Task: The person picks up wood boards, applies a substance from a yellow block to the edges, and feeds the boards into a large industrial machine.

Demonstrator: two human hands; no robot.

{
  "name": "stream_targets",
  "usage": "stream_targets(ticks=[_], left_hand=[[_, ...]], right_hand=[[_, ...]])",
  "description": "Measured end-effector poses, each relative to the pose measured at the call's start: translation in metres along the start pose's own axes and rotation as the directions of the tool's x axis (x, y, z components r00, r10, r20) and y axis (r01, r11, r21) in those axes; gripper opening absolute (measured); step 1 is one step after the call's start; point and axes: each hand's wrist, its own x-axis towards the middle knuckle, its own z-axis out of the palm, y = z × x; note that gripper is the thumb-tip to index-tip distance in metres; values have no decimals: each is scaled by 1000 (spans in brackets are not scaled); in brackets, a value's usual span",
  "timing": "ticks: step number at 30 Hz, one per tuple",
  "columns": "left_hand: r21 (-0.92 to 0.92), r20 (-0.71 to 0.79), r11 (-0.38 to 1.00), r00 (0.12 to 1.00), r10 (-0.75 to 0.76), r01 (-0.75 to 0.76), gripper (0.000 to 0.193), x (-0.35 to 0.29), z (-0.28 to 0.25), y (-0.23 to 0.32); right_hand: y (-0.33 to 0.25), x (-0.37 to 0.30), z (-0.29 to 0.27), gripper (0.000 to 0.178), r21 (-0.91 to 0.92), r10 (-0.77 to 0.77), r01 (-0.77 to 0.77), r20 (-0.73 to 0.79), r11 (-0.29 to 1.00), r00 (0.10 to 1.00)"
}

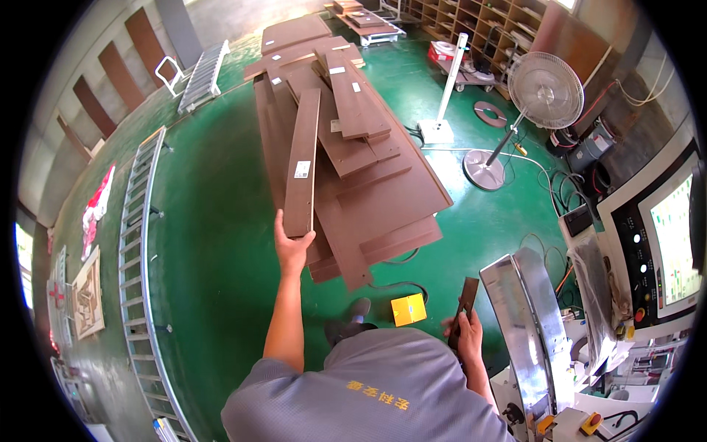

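Note:
My left hand point(292, 252) reaches forward and grips the near end of a long narrow brown board point(300, 195), thumb on one side and fingers on the other. A white label sits on that board's face. Beneath and beside it lies a stack of brown panels point(387, 195) in several sizes, loosely overlapped. Low on the right, my right hand point(471, 337) is closed around a short dark brown strip point(467, 295) held upright beside my body. Part of that strip is hidden behind my fingers.
A yellow box point(409, 310) lies on the green floor by my foot. Close on the right stands a machine with a metal cover point(519, 317) and a control panel point(648, 247). A roller conveyor point(132, 272) runs along the left. A standing fan point(545, 90) is at the far right.

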Motion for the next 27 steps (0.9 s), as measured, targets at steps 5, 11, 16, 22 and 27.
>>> stream_targets(ticks=[5, 11, 16, 22, 27], left_hand=[[-355, -166, 934, 982, -95, 31, 92, -8, -28, 63], [-37, -264, 886, 859, 438, -463, 66, -19, -14, 191], [128, 25, 487, 494, 869, -864, 43, -22, 2, 242], [-120, 79, 293, 285, 955, -949, 53, -30, 42, 275], [-186, 39, 230, 226, 973, -955, 51, -26, 59, 290]], right_hand=[[-32, 29, 24, 41, -117, -158, 184, 204, 976, 966], [-111, 35, 89, 39, -10, -452, 483, 337, 876, 826], [-174, 26, 149, 41, -1, -604, 664, 412, 748, 682], [-228, 20, 223, 74, 12, -865, 953, 425, 302, 268], [-234, 31, 232, 86, 101, -930, 995, 367, 13, -25]])
